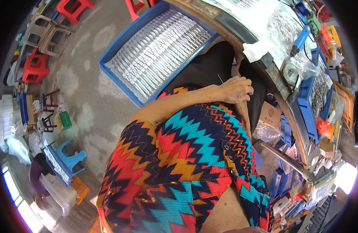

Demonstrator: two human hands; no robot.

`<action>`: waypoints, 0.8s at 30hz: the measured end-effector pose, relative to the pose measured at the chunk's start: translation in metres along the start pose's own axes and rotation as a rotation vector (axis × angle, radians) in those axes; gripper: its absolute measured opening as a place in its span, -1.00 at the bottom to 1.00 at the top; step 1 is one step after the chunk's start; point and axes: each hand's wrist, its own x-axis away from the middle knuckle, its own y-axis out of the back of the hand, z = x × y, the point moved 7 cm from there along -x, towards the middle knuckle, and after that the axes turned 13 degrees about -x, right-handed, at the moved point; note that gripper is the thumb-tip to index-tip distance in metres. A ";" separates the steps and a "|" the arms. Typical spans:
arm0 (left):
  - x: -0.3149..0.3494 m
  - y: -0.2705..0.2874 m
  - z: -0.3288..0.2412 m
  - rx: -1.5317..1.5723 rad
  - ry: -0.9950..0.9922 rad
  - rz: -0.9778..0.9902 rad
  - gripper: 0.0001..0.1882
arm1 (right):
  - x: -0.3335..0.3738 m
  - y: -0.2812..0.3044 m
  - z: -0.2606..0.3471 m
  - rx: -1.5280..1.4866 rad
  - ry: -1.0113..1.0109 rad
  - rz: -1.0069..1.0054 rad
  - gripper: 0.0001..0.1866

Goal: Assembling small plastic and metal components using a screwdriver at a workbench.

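**One hand pinching thin metal pins over the lap, beside a tray of finished rows**

Right of the frame's centre we see one hand [236, 89] with its fingers curled in and closed together, resting on dark cloth over the lap. Thin metal pins [220, 79] stick up from its upper left side, so we judge the fingers are pinched on them, though the fingertips are tucked under and we cannot see the contact itself. From the way the forearm crosses the frame from the lower left, we take this to be the left hand. The right hand does not show clearly; a bare arm runs out of the lower edge at the bottom centre and its hand is hidden behind the zigzag-patterned garment [194, 155].

Just above and left of the hand, in the upper middle of the frame, a blue tray [120, 50] sits tilted, its near corner reaching under the forearm. It is filled with rows of shiny metal clips [159, 50] laid side by side, probably kept that close so pieces can go in or out without reaching.

Along the upper right runs the edge of a workbench [278, 83], cluttered with clear bags, a white cloth and a blue-handled tool [300, 40]. A second blue tray [309, 105] with more metal pieces lies at the right. At the upper left, red plastic stools [36, 66] stand on the concrete floor [93, 116].
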 end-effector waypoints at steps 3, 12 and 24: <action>0.003 -0.016 -0.014 -0.100 -0.139 0.017 -0.72 | 0.004 -0.004 0.001 0.114 0.076 0.080 -0.76; -0.001 -0.044 -0.022 -0.087 -0.138 0.325 -0.66 | 0.016 -0.019 0.000 0.324 0.203 0.301 -0.77; 0.004 -0.035 0.001 0.086 0.081 0.393 -0.59 | 0.027 -0.035 -0.036 0.721 0.556 0.583 -0.77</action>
